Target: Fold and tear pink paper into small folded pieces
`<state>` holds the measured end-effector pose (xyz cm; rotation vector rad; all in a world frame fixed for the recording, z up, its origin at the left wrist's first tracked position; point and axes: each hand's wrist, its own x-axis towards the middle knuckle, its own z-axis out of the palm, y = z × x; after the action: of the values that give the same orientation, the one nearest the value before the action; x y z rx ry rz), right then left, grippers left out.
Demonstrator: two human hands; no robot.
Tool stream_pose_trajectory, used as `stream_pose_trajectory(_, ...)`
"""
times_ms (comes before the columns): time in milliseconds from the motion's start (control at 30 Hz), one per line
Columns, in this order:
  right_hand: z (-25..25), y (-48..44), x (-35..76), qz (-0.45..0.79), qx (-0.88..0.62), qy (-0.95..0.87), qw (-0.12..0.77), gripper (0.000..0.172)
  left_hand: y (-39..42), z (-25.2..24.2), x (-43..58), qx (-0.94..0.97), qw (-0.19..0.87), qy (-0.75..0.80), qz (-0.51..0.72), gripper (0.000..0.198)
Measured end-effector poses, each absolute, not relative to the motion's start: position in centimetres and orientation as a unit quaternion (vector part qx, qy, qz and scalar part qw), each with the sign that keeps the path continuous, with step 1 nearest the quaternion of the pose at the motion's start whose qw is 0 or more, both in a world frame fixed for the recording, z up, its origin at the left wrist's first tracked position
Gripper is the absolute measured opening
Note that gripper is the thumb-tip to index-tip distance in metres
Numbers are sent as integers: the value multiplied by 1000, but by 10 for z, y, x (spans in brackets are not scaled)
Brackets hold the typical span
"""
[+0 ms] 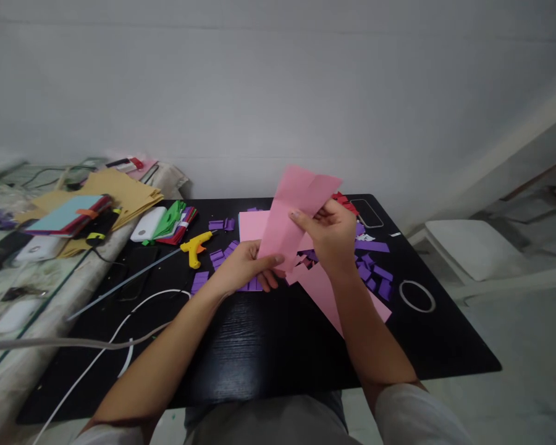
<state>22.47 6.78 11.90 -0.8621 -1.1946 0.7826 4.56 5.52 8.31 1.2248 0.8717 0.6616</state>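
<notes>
A creased sheet of pink paper is held up in the air above the black table. My left hand pinches its lower left corner, thumb in front and fingers behind. At its right side my right hand grips the sheet, the thumb pressed on the front face; the other fingers are partly hidden. Beneath the hands lie a pink sheet on the left and a larger pink piece on the right. Folded purple paper pieces are scattered on both sides.
A yellow glue gun rests on the black table, left of my hands. White cables cross the left side. A white ring lies at the right. Colored paper stacks fill the far left; a white stool stands at right.
</notes>
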Motion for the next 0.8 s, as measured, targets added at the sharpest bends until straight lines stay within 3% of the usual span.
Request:
stream_pose_trajectory(167,120,68,236,322,-385,-467,728,25,66,71,38,591,682,368,223,29)
stream_pose_trajectory(267,117,67,239,397,-383,-480,682,29,75,75,22,639,604,375,294,19)
stream_pose_trajectory(433,113,63,229,490,-396,-517,579,29,75,97,5,589,541,385,461,24)
stream_pose_trajectory(667,105,62,212,545,-370,-536,528,43,62,101,16,597,548,365,459,24)
stream_pose_trajectory(800,103,64,213,527,-381,-543,531,33,63,99,16,612,556,365,427,22)
